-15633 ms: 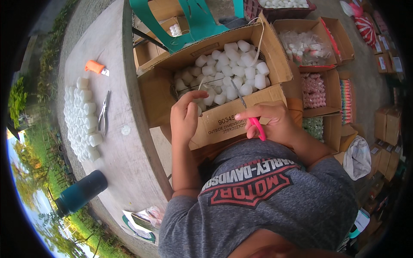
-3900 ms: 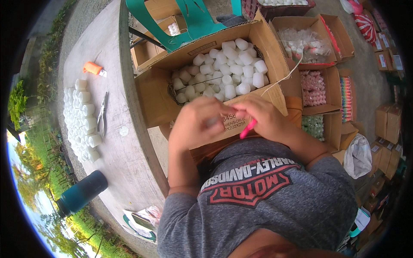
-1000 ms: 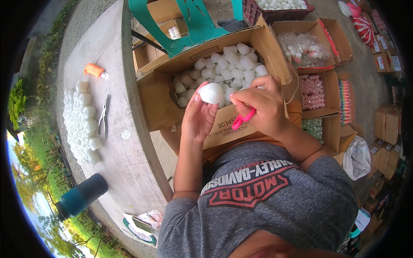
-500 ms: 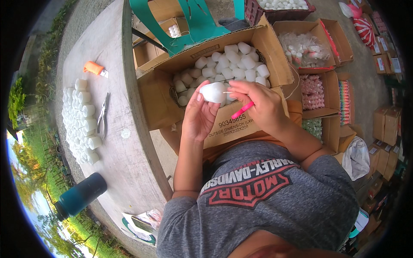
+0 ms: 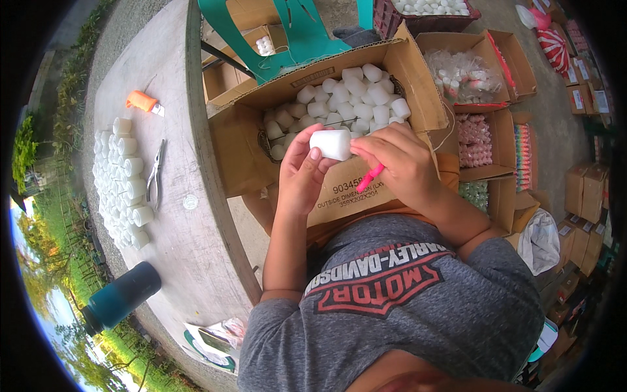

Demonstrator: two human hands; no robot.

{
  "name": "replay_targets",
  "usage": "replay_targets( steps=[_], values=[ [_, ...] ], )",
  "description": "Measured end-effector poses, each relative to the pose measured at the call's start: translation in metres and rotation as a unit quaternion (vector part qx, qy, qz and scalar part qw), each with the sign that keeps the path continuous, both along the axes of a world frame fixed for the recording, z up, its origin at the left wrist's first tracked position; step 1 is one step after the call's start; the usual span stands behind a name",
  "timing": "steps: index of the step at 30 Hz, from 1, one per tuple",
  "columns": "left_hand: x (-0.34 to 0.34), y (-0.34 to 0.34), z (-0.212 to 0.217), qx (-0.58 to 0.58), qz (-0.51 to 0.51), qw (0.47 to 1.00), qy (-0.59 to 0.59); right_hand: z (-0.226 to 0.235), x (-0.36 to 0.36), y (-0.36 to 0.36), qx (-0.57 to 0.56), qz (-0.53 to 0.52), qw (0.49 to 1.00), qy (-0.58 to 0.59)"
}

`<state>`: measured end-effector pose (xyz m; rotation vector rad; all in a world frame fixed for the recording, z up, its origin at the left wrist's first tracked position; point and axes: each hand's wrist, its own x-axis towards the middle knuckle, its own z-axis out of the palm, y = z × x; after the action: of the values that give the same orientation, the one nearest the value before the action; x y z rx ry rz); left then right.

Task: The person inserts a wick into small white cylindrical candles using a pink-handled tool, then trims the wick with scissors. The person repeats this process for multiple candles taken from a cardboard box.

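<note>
My left hand (image 5: 302,171) is closed around a white cylinder (image 5: 330,144) with rounded edges, held on its side above an open cardboard box (image 5: 261,111). My right hand (image 5: 400,157) has its fingers pinched at the cylinder's right end; what the fingertips hold there is hidden. A slim bright pink tool (image 5: 369,178) pokes out below that hand, its working end out of sight. Inside the box lie many similar white cylinders (image 5: 339,95), with a thin dark rod (image 5: 336,123) across them.
On the table (image 5: 196,222) at left stand rows of white cylinders (image 5: 124,189), pliers (image 5: 155,171), an orange-handled tool (image 5: 142,101) and a blue bottle (image 5: 124,297). A green chair (image 5: 294,46) stands behind the box. Cartons of pink pieces (image 5: 473,140) and bagged items (image 5: 464,72) sit at right.
The white cylinder has turned from facing end-on to lying more sideways. My right fingers have closed in on its right end, and the pink tool has tilted steeper.
</note>
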<state>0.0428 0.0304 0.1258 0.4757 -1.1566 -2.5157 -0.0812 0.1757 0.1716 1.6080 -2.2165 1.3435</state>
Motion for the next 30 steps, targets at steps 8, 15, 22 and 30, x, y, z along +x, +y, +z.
replay_targets(
  steps=[8, 15, 22, 30],
  values=[
    [0.000, -0.003, 0.006, -0.015, 0.061, 0.998, -0.020, -0.003, -0.003, 0.003, -0.019, -0.029, 0.992, -0.124],
    [-0.002, 0.006, 0.005, -0.053, 0.029, 0.998, -0.028, -0.008, -0.002, 0.001, 0.007, -0.017, 0.998, -0.054],
    [0.000, -0.004, 0.004, -0.046, 0.067, 0.996, -0.047, -0.015, -0.005, 0.002, -0.013, -0.046, 0.998, -0.032],
    [-0.001, 0.002, 0.006, -0.052, 0.048, 0.996, -0.053, -0.012, -0.005, 0.001, -0.003, -0.066, 0.998, 0.006]
  ],
)
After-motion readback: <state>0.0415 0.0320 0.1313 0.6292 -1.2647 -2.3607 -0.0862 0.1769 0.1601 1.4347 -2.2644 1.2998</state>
